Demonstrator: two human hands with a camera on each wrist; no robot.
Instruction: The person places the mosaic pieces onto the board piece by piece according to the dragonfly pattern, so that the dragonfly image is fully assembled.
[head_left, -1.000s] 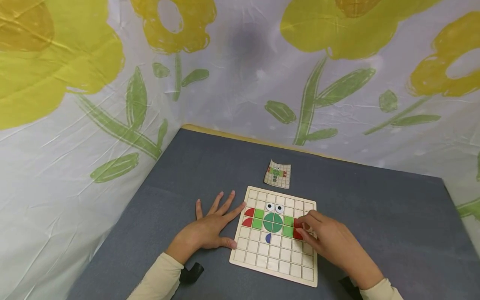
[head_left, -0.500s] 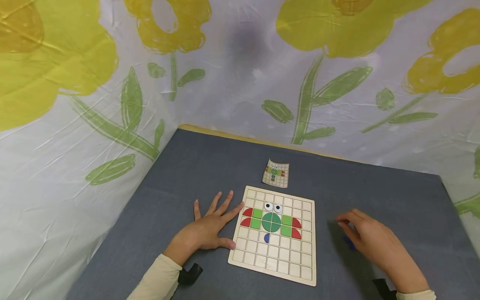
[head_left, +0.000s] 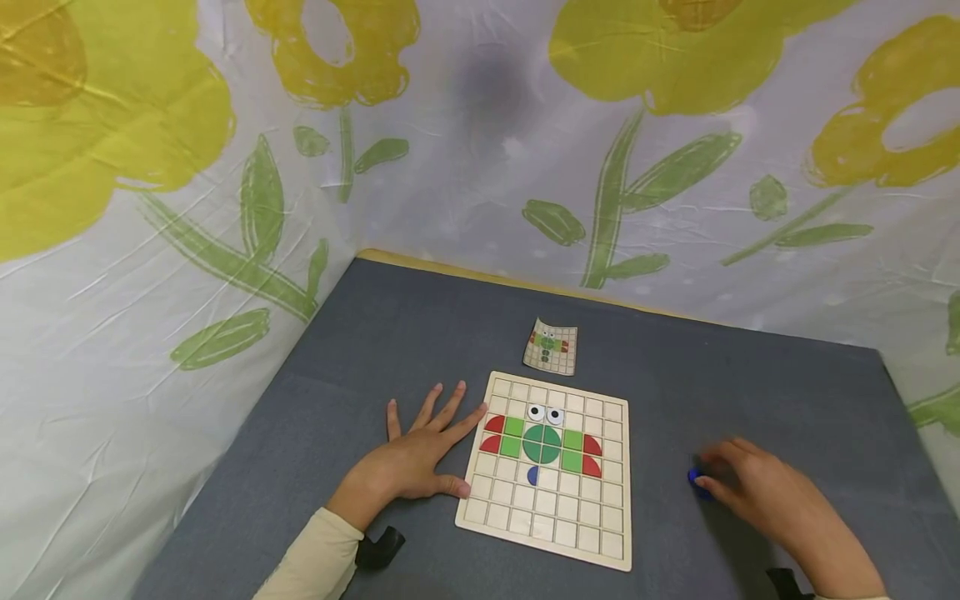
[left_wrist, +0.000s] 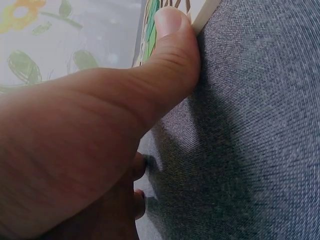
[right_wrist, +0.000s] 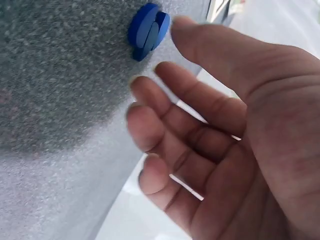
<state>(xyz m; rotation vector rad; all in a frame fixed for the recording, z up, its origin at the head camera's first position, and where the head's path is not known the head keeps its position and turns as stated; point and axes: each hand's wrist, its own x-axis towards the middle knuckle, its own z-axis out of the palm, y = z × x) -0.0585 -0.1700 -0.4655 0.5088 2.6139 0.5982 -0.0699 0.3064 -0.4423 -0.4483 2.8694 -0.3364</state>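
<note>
A square wooden grid board (head_left: 555, 533) lies on the table. Red quarter-circles, light green squares, a dark green circle of quarters, two eye pieces and one blue half-circle (head_left: 532, 476) fill some of its cells. With fingers spread, my left hand (head_left: 412, 461) rests at the board's left edge, its thumb touching the rim. To the right of the board, my right hand (head_left: 768, 492) hovers beside a small heap of blue pieces (right_wrist: 147, 31). Its fingers are loosely bent, thumb apart from the fingertips, and nothing shows between them. Part of the heap is hidden in the head view.
Behind the board lies a small, slightly curled picture card (head_left: 551, 347) showing a similar coloured figure on a grid. The dark grey table (head_left: 420, 325) meets a white cloth (head_left: 457, 208) printed with yellow flowers at the back and left.
My right hand has moved off the red pieces on the board and rightward to the blue heap, uncovering the red quarter-circles. My left hand stays at the board's edge.
</note>
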